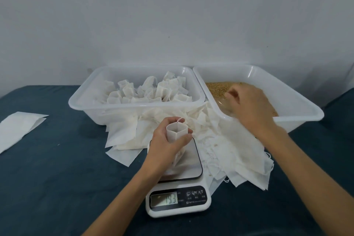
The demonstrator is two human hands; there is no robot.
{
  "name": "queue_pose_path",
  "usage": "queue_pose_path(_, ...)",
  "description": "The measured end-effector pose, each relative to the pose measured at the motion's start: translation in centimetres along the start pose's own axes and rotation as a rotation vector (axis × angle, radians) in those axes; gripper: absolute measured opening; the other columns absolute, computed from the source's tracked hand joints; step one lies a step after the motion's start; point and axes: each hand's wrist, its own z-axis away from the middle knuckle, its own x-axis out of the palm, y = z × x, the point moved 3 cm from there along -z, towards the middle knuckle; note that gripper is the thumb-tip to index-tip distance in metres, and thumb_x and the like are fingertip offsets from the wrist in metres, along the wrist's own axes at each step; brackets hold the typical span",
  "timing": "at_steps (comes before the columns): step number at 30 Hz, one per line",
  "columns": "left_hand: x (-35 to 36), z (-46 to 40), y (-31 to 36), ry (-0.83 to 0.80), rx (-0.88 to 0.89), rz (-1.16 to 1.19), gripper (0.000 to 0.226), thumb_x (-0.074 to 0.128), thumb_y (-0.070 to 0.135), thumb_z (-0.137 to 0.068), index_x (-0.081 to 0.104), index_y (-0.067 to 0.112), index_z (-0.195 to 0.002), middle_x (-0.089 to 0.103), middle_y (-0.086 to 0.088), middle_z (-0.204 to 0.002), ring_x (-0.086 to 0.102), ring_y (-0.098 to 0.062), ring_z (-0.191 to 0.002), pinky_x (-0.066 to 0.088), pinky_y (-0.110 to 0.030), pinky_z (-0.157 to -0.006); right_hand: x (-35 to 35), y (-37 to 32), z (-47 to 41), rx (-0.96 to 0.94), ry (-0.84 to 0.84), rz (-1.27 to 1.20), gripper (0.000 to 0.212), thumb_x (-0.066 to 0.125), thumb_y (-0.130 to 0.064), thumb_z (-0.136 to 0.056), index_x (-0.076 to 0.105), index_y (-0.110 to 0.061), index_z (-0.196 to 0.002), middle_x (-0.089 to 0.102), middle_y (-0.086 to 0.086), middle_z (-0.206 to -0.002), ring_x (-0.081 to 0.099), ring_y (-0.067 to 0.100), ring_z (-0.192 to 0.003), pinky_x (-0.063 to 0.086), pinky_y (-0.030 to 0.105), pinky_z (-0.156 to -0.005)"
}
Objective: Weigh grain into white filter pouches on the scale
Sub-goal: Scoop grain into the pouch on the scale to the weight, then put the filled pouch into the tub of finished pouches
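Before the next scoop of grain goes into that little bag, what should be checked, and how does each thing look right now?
1. Pouch mouth held open: ok, the left hand grips it open above the scale.
2. Pouch resting on the platform: cannot tell, the hand hides its bottom.
3. Display readable: ok, it seems to show 19.3.
4. Grain within reach: ok, the right hand is in the grain tray.
5. Right hand holding grain or a scoop: cannot tell, its fingers are hidden.
6. Room for the finished pouch: ok, the tray of filled pouches stands beside it.
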Motion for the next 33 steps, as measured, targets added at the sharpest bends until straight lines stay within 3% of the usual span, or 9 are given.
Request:
queue_pose_path(3,0.2,-0.1,0.0,0.008,0.046,-0.006,0.018,0.066,0.012,-0.102,0.064,0.015,-0.12,0.08,-0.001,-0.098,0.072,-0.019,-0.093,0.055,-0.033,-0.083,0.6,-5.2,3.4,-0.143,-0.022,-0.231,0.018,0.06,-0.029,-0.099,0.068,-0.018,-0.088,0.063,-0.009,-0.076,0.057,0.011,-0.068,0.047,0.033,-0.066)
queue_pose_path(7,-0.1,-0.3,0.2,0.04,0.145,-0.053,0.019,0.05,0.007,-0.109,0.067,0.007,-0.117,0.08,-0.008,-0.096,0.074,-0.02,-0.098,0.054,-0.039,-0.099,3.3,-7.4,6.3,-0.11,-0.12,-0.496,0.014,0.061,-0.031,-0.1,0.067,-0.022,-0.09,0.068,-0.011,-0.071,0.062,0.007,-0.064,0.052,0.038,-0.064)
queue_pose_path(14,-1.8,-2.4,2.2,0.068,0.193,-0.081,0.021,0.057,0.014,-0.107,0.077,0.008,-0.111,0.082,0.001,-0.103,0.076,-0.009,-0.102,0.056,-0.016,-0.08,5.4,-6.3,7.4,-0.039,0.021,-0.757,0.008,0.066,-0.026,-0.098,0.068,-0.027,-0.09,0.058,-0.007,-0.054,0.056,0.013,-0.048,0.046,0.028,-0.054)
queue_pose_path(17,-3.3,-5.2,5.1,0.099,0.266,-0.166,0.019,0.062,0.017,-0.105,0.081,0.02,-0.106,0.08,0.006,-0.109,0.071,-0.003,-0.108,0.051,-0.013,-0.087,6.0,-6.1,7.6,-0.04,-0.022,-0.758,0.006,0.066,-0.027,-0.097,0.068,-0.027,-0.091,0.059,-0.007,-0.053,0.057,0.013,-0.047,0.044,0.02,-0.054)
queue_pose_path(20,-5.0,-9.3,7.9,0.23,0.321,-0.284,0.017,0.065,0.02,-0.104,0.081,0.023,-0.101,0.079,-0.005,-0.102,0.07,-0.01,-0.093,0.05,-0.023,-0.082,6.3,-6.1,7.7,-0.047,-0.044,-0.774,0.007,0.064,-0.029,-0.098,0.067,-0.027,-0.092,0.057,-0.003,-0.051,0.054,0.017,-0.046,0.046,0.029,-0.052)
queue_pose_path(25,-8.1,-16.0,9.4,0.42,0.184,-0.521,0.026,0.059,0.017,-0.104,0.079,0.002,-0.095,0.075,-0.022,-0.095,0.069,-0.036,-0.083,0.057,-0.043,-0.074,6.6,-6.1,7.8,-0.068,-0.063,-0.765,0.008,0.063,-0.027,-0.099,0.065,-0.025,-0.092,0.054,-0.005,-0.05,0.05,0.017,-0.045,0.047,0.035,-0.052)
queue_pose_path(28,-8.9,-18.0,8.3,0.362,0.071,-0.852,0.044,0.058,0.012,-0.102,0.052,0.006,-0.059,0.046,-0.017,-0.061,0.046,-0.031,-0.065,0.036,-0.038,-0.066,6.9,-6.0,7.8,-0.056,-0.075,-0.756,0.009,0.062,-0.029,-0.1,0.065,-0.027,-0.092,0.053,-0.006,-0.05,0.048,0.016,-0.047,0.045,0.032,-0.052)
queue_pose_path(30,-9.3,-18.6,7.2,0.268,-0.006,-0.97,0.051,0.057,0.01,-0.101,0.034,0.015,-0.056,0.031,-0.008,-0.055,0.046,-0.028,-0.062,0.028,-0.035,-0.062,6.9,-5.9,7.7,-0.044,-0.076,-0.763,0.009,0.062,-0.031,-0.099,0.065,-0.028,-0.091,0.053,-0.008,-0.051,0.047,0.013,-0.047,0.041,0.025,-0.052)
queue_pose_path(33,-9.8,-18.5,6.1,0.177,-0.083,-1.046,0.037,0.057,0.004,-0.097,0.043,0.01,-0.064,0.038,-0.014,-0.065,0.05,-0.027,-0.07,0.033,-0.032,-0.066,6.7,-5.9,7.5,-0.045,-0.071,-0.762,0.01,0.062,-0.03,-0.1,0.065,-0.026,-0.091,0.05,-0.008,-0.048,0.046,0.013,-0.047,0.039,0.025,-0.051)
